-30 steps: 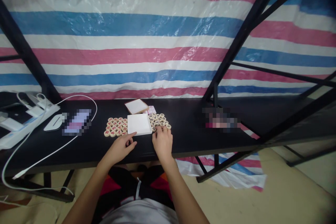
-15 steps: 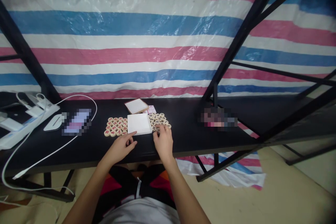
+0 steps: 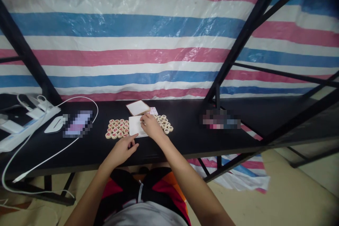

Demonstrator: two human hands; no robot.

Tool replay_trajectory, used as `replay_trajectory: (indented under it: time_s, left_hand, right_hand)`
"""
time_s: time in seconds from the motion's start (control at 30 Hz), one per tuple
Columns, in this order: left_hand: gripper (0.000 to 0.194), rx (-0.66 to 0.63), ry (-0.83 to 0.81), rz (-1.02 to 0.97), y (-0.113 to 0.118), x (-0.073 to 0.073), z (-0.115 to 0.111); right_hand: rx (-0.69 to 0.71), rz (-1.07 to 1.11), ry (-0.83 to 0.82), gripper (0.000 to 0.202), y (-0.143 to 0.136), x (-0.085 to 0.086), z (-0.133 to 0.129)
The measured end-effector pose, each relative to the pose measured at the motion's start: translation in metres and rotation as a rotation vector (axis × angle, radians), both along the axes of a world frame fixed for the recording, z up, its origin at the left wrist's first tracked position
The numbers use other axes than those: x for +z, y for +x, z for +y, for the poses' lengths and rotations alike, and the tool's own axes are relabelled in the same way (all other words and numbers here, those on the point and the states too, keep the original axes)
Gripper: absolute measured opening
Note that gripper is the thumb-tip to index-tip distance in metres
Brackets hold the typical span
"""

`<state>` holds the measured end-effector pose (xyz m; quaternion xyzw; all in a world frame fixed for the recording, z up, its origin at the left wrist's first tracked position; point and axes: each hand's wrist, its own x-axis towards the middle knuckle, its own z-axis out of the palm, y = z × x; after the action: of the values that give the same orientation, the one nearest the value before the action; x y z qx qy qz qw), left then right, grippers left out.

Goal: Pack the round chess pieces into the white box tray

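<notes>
Nearest on the bench (image 3: 190,127), my left hand (image 3: 123,148) rests with its fingers loosely curled, thumb and forefinger parted, the forefinger's tip at the near edge of a shallow white box (image 3: 134,124); I see nothing in its grasp. The box lies open side up, and the part of its floor that I can see is bare white. My right hand (image 3: 153,125) arches over its right side, fingers bent down towards the inside; they hide what is beneath, so I cannot tell whether they grip a piece. Just left of the box, round pieces with red characters (image 3: 117,128) sit in close rows. To the right, pieces with dark characters (image 3: 165,124) lie grouped, partly behind my right hand. Farther back, a brown-edged lid (image 3: 138,107) lies white face up, with a pink-marked paper (image 3: 153,111) at its right.
</notes>
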<state>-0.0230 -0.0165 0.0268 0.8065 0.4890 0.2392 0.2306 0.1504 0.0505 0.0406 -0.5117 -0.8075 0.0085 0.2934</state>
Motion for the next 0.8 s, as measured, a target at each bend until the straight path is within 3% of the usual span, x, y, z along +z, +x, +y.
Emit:
replay_trajectory:
  time_s: [0.13,0.33,0.6,0.7,0.8]
  left_hand:
    - [0.042,-0.006,0.003,0.009,0.0,-0.001,0.0]
    - [0.042,-0.003,0.014,0.013,-0.001,-0.004,0.001]
    - [0.041,-0.006,0.01,0.009,-0.001,-0.003,0.001]
    - [0.04,-0.001,0.014,-0.007,-0.001,-0.003,0.001]
    - [0.041,0.004,0.011,-0.014,-0.001,-0.003,0.0]
  right_hand:
    - [-0.049,-0.274,-0.094,0.024,-0.008,0.0,0.025]
    - [-0.192,-0.338,-0.07,0.028,-0.001,-0.002,0.025]
    - [-0.24,-0.214,-0.04,0.025,0.002,0.001,0.016]
    - [-0.242,-0.065,0.058,0.03,0.01,0.007,-0.004]
    - [-0.279,0.052,0.121,0.027,0.027,0.002,-0.033]
